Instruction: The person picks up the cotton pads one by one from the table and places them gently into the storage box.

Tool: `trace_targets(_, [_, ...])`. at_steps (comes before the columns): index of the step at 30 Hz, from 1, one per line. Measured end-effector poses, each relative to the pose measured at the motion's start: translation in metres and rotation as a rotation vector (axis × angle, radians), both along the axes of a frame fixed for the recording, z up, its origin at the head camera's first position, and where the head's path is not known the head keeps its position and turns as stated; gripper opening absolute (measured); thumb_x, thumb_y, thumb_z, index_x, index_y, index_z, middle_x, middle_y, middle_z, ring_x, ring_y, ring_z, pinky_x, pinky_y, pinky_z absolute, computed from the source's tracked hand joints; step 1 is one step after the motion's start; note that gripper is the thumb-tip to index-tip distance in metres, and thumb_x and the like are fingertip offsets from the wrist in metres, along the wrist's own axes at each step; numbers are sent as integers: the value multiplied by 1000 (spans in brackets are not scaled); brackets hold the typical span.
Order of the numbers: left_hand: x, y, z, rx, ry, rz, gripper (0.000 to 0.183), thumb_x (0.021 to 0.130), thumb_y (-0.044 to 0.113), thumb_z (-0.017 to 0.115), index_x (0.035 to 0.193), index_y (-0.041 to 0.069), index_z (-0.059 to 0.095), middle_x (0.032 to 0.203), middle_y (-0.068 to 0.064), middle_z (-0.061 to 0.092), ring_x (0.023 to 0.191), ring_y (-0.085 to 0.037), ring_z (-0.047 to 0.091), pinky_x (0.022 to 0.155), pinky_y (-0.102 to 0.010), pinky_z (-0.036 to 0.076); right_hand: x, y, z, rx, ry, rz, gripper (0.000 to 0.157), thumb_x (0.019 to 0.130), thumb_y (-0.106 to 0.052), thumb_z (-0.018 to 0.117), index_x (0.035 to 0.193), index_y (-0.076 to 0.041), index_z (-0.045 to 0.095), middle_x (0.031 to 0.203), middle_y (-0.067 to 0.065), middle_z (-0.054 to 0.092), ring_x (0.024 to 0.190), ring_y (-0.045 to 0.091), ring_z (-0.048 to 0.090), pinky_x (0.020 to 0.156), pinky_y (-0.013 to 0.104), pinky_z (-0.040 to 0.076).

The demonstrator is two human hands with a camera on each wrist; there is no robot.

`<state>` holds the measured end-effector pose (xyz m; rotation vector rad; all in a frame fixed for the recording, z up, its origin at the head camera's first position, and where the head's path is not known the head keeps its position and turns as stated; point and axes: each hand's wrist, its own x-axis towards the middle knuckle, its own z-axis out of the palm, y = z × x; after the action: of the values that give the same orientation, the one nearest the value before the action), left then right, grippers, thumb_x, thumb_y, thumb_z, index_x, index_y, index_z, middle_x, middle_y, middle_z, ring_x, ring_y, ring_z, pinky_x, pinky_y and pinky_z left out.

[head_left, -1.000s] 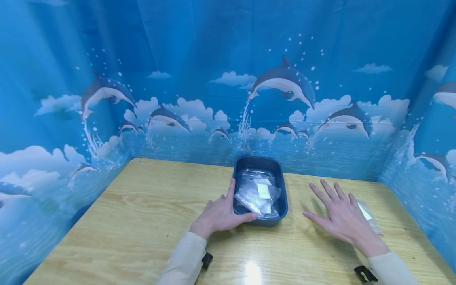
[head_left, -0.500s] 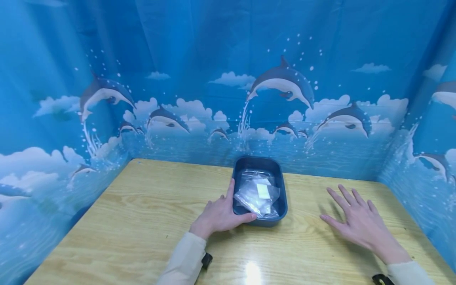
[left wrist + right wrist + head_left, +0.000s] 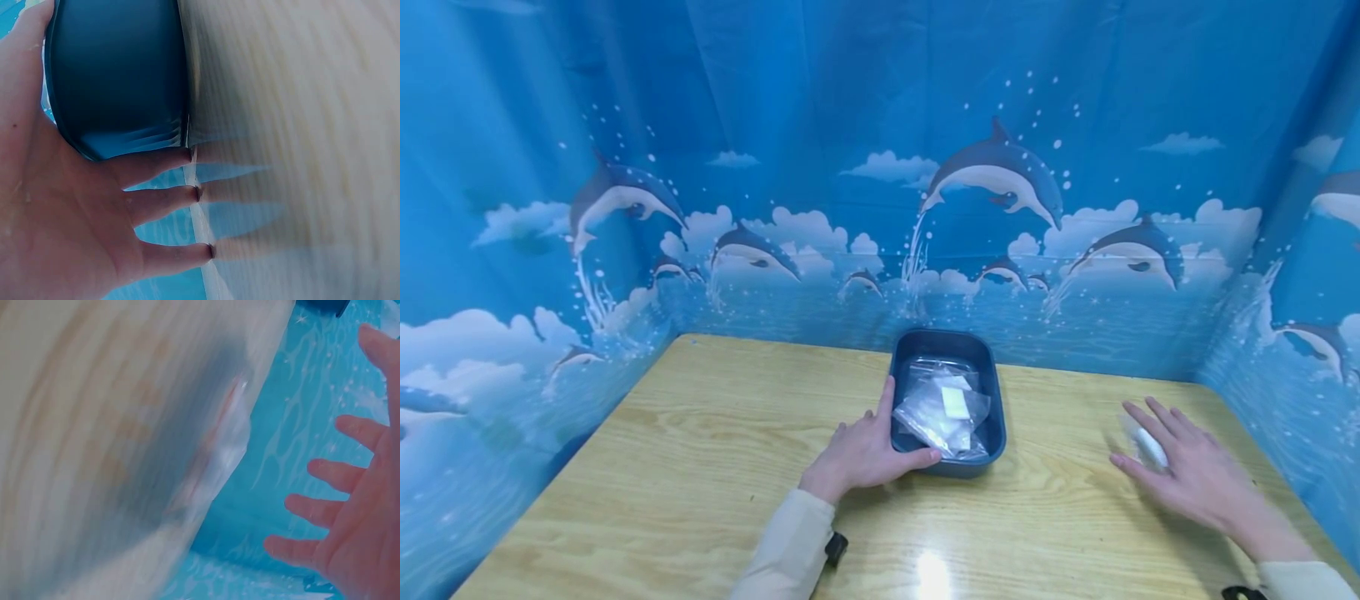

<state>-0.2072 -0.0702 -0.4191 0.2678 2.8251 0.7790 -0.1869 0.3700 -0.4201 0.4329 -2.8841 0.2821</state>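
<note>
A dark blue box [image 3: 958,469] stands near the table's back edge, holding several clear plastic bags [image 3: 928,414] with white labels. My left hand [image 3: 861,452] rests against its near left corner, thumb along the front rim and index finger along the left side. In the left wrist view the other fingers are straight, their tips down at the table beside the box. Far to the right, my right hand [image 3: 1198,479] hovers with fingers spread over another clear bag [image 3: 1150,448], mostly hidden under it. The right wrist view shows that bag [image 3: 219,453] on the table, apart from the fingers.
The wooden table [image 3: 722,442] carries the box and the single bag. A blue curtain [image 3: 820,167] printed with dolphins hangs right behind the table and along both sides.
My right hand has moved rightward over the table to the bag at the right, fingers still spread. The left hand and the box have stayed in place.
</note>
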Motion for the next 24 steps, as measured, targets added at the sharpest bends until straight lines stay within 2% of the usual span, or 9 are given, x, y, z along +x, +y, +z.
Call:
trace_targets(6, [0, 0, 0, 9, -3, 0, 129, 76, 90, 57, 166, 24, -9, 151, -27, 52, 141, -42, 51, 118, -71, 28, -2, 18, -2, -113, -40, 37, 79, 95, -42, 70, 161, -15, 35, 155, 38, 37, 129, 66, 40, 94, 80, 35])
trace_targets(8, [0, 0, 0, 10, -5, 0, 129, 76, 90, 57, 166, 25, -10, 151, -27, 51, 142, -42, 50, 119, -71, 27, -4, 24, -3, -137, -80, 27, 77, 97, -40, 67, 161, -15, 33, 155, 38, 37, 127, 68, 41, 91, 81, 36])
trace_targets(12, [0, 0, 0, 8, -9, -3, 129, 76, 90, 56, 165, 25, -10, 151, -27, 52, 142, -42, 50, 118, -71, 28, -8, 36, -4, -172, -140, -3, 70, 99, -39, 67, 157, -10, 41, 150, 37, 45, 119, 67, 50, 82, 77, 45])
trace_targets(13, [0, 0, 0, 5, -10, -4, 129, 76, 90, 56, 165, 25, -10, 151, -27, 52, 142, -41, 50, 119, -71, 28, -9, 39, -5, -181, -153, -14, 68, 99, -39, 67, 155, -10, 43, 142, 35, 54, 108, 60, 59, 77, 69, 50])
trace_targets(15, [0, 0, 0, 1, -12, -5, 129, 76, 90, 56, 165, 25, -10, 151, -27, 52, 142, -42, 50, 118, -71, 28, -11, 45, -5, -179, -175, -30, 66, 98, -41, 67, 152, -9, 47, 130, 33, 62, 88, 41, 66, 68, 52, 52])
trace_targets(18, [-1, 1, 0, -2, -15, -1, 129, 76, 90, 56, 166, 25, -10, 151, -27, 51, 142, -42, 50, 119, -71, 28, -14, 53, -5, -171, -210, -58, 65, 99, -45, 65, 152, -11, 49, 126, 37, 63, 70, 17, 58, 63, 37, 43])
trace_targets(19, [-1, 1, 0, -2, -17, 1, 129, 76, 90, 57, 166, 25, -10, 151, -27, 51, 142, -42, 50, 119, -70, 28, -15, 55, -6, -168, -225, -63, 65, 99, -46, 64, 152, -11, 50, 126, 38, 62, 69, 15, 58, 62, 37, 44])
trace_targets(21, [-1, 1, 1, -2, -18, 5, 128, 76, 89, 57, 166, 25, -9, 151, -28, 51, 142, -42, 50, 119, -70, 28, -17, 60, -7, -166, -233, -62, 64, 99, -47, 64, 150, -10, 52, 140, 42, 52, 84, 31, 69, 65, 47, 52])
trace_targets(24, [-1, 1, 1, -5, -18, 5, 129, 76, 89, 57, 166, 25, -9, 151, -28, 51, 142, -41, 50, 119, -70, 28, -19, 65, -9, -171, -237, -56, 62, 99, -46, 64, 147, -8, 55, 141, 40, 53, 104, 56, 66, 72, 58, 57])
